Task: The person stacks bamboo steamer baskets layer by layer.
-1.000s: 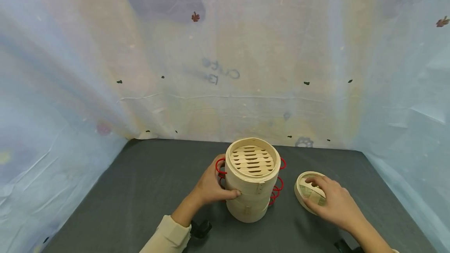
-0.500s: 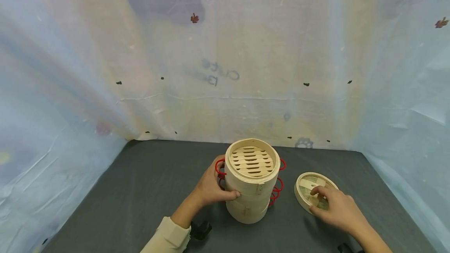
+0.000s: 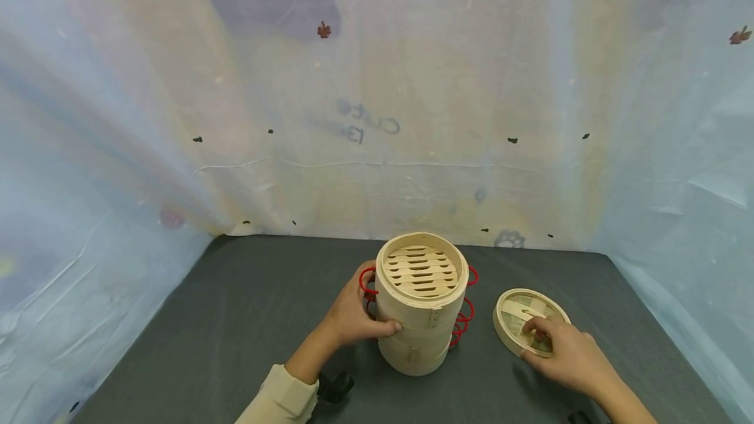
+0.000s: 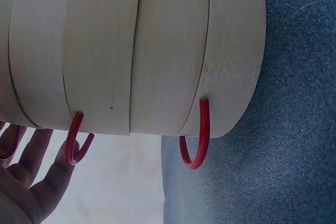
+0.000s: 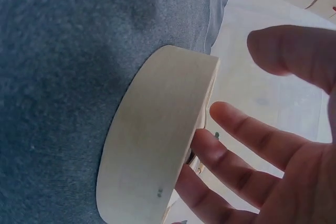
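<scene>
A tall stack of pale bamboo steamer baskets (image 3: 412, 319) stands upright, its slatted top tier uncovered. Red ring handles (image 4: 202, 135) stick out from its sides. My left hand (image 3: 350, 316) grips the stack at its left side, thumb across the front and fingers behind, near the handles. To the right lies the round woven steamer lid (image 3: 511, 309), top side up. Over the lid's near right part is my right hand (image 3: 568, 355), fingers loosely bent at its top. The right wrist view shows the thumb apart from the lid's side wall (image 5: 157, 124).
A dark grey cloth (image 3: 265, 293) covers the table under everything. Pale patterned plastic sheeting (image 3: 377, 182) rises behind and along both sides. A black wrist strap piece (image 3: 336, 388) sits beneath the left forearm.
My right hand has moved a little right and nearer across the lid, leaving more of its woven top in sight. The left hand and the stack have stayed in place.
</scene>
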Tool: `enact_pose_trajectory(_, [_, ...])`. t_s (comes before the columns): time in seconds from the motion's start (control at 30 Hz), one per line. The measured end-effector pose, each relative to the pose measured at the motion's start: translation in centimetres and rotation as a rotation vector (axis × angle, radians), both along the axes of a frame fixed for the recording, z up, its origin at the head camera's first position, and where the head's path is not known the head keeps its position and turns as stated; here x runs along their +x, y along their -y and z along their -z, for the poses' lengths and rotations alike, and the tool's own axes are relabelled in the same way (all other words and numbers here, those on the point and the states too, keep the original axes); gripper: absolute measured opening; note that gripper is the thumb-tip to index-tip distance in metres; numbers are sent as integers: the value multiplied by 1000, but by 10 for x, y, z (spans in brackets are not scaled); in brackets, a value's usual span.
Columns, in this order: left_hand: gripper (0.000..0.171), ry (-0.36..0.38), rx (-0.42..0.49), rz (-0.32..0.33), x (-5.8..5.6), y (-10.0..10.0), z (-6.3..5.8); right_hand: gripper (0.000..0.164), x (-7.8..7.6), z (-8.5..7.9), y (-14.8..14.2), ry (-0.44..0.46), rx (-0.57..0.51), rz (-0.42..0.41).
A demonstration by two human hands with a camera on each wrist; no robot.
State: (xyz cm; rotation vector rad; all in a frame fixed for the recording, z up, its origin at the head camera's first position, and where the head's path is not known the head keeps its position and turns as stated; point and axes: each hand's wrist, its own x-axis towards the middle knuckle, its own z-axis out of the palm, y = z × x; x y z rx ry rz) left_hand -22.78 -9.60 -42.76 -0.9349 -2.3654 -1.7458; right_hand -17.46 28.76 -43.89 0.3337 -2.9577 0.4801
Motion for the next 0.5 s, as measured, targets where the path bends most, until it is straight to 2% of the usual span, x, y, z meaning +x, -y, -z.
enact_pose_trajectory(0.13, [93, -13, -1, -4, 0, 0, 0, 29, 0, 1, 0, -1, 1, -4])
enact_pose_trajectory(0.33, [93, -14, -3, -11, 0, 0, 1, 27, 2, 5, -1, 52, -21, -22])
enact_pose_trajectory(0.5, [92, -6, 2, -3, 0, 0, 0, 29, 1, 7, -1, 22, -11, -50])
